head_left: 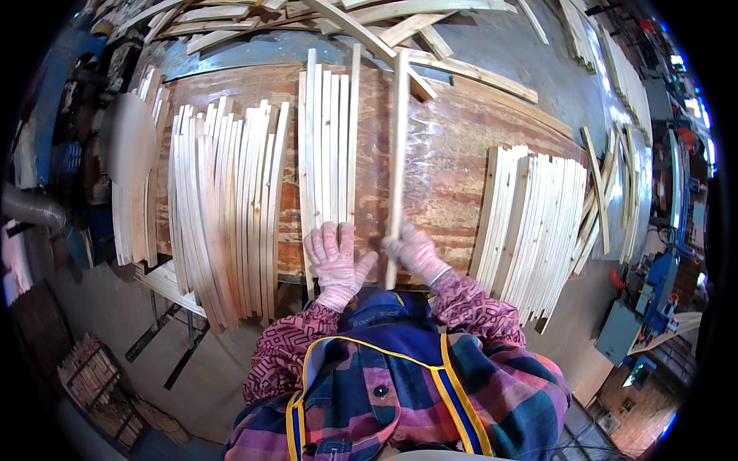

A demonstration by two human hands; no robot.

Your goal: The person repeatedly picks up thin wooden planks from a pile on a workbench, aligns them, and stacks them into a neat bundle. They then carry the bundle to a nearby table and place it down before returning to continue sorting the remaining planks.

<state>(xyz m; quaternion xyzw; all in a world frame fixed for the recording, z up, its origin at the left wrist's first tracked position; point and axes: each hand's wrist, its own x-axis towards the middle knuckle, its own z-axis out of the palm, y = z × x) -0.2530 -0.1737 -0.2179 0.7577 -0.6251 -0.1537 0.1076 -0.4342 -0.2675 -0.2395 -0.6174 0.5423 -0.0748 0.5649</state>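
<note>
My left hand (336,257), in a pale pinkish work glove, lies flat with its fingers stretched out and thumb apart. Its fingertips rest on the near ends of a small row of pale wooden strips (326,146), laid side by side; the outer ones reach farther away than those between. To the right, a single wooden strip (398,138) points away from me. My gloved right hand (415,250) is closed around that strip close to its near end, the fingers slightly blurred.
All this is on a worn brown plywood table (450,184). A large batch of strips (231,177) stands left, another (530,223) right. Loose boards (415,31) lie crossed beyond the far edge. Blue machinery (653,284) is at the right, a metal-legged stand (173,323) at lower left.
</note>
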